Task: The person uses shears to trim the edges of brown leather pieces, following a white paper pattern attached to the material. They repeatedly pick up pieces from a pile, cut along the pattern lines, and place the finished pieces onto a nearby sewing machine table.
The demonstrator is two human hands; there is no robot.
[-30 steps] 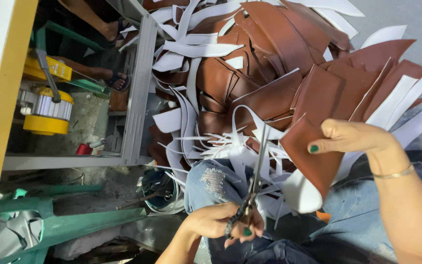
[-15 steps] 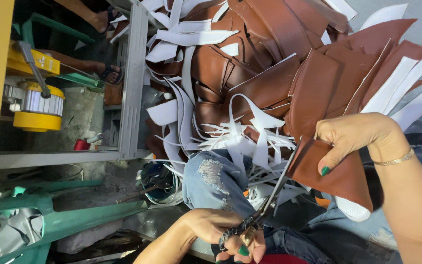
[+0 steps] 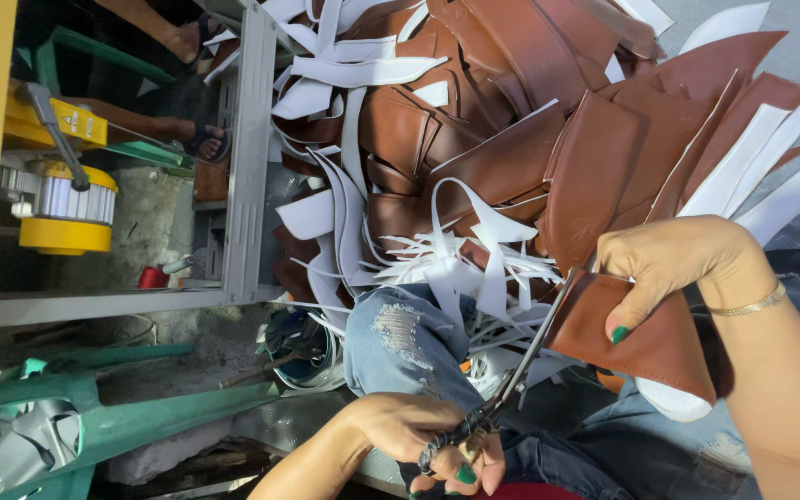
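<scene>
- Scraps [image 3: 474,167], brown and white, pile up past the knees.
- Left hand [image 3: 437,444] squeezes the scissors [image 3: 520,370].
- Right hand [image 3: 668,268] pinches the brown leather piece [image 3: 659,347] over the lap.
- It looks mid-cut; the next snip needs the piece held tight.
- I can't see the blade tips well.

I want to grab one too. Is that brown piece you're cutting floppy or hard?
Probably bendy, not hard: the brown piece curves where the hand pinches it. Likely light, since fingers alone hold it up. Pile pieces fold over too.
</scene>
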